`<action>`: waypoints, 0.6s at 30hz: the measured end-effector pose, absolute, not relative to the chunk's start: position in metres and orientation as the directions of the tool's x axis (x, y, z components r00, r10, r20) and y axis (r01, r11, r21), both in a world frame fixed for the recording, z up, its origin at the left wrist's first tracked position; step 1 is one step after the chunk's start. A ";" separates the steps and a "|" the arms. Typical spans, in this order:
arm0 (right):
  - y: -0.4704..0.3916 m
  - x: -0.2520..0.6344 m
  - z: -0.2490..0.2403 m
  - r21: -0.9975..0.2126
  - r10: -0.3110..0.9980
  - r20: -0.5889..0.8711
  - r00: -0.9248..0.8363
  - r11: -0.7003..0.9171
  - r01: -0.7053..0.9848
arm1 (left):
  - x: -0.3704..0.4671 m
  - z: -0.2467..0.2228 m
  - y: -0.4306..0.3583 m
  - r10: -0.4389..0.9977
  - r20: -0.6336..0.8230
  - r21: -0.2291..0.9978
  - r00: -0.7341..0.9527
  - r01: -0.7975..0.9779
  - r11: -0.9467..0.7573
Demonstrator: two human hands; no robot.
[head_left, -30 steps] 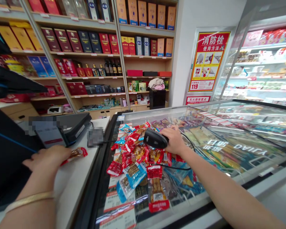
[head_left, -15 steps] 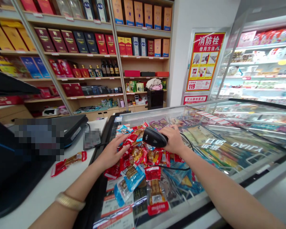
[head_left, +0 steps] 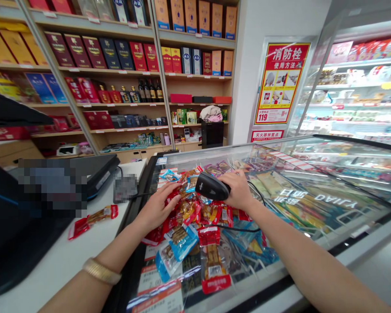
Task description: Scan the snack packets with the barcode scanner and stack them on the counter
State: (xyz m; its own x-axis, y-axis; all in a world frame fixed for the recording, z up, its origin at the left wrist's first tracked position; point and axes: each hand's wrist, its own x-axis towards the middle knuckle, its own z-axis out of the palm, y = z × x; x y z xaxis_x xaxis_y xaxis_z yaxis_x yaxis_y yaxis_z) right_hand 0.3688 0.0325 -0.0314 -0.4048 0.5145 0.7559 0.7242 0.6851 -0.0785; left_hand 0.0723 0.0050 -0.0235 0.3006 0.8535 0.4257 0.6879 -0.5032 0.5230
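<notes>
A black barcode scanner (head_left: 212, 187) is held by its handle in my right hand (head_left: 237, 189), its head pointing left over a pile of snack packets (head_left: 186, 211) in red and blue wrappers. At the pile's left side, my left hand (head_left: 161, 204) rests on red packets with its fingers spread. Nearer me on the glass lid lie a blue packet (head_left: 181, 239) and a long red-ended packet (head_left: 212, 261). One more red packet (head_left: 94, 221) lies apart on the white counter at the left.
The glass-topped freezer (head_left: 326, 226) spans the middle and right. A black machine (head_left: 6, 226) stands on the white counter (head_left: 84, 256) at left. The scanner's cable (head_left: 237, 229) loops over the glass. Shelves of boxes (head_left: 117, 71) and a lit cooler are behind.
My left hand and wrist have shifted slightly right over the pile. A blue-and-white packet near the scanner's head now shows more clearly. The right hand stays nearly still.
</notes>
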 end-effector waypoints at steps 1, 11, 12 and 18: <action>0.032 0.369 -0.031 -0.076 0.513 0.757 -0.405 0.685 0.725 | 0.070 -0.024 0.007 0.867 0.443 0.565 0.230 0.679 -0.469; 0.033 0.368 -0.031 -0.094 0.514 0.759 -0.400 0.694 0.714 | 0.050 -0.028 0.020 0.876 0.348 0.900 -0.335 0.380 -0.213; 0.033 0.368 -0.031 -0.091 0.506 0.765 -0.399 0.697 0.711 | 0.051 -0.025 0.018 0.878 0.316 0.931 -0.360 0.297 -0.214; 0.033 0.368 -0.031 -0.085 0.487 0.778 -0.397 0.708 0.701 | 0.055 -0.008 0.011 0.913 0.118 0.970 -0.390 -0.154 -0.191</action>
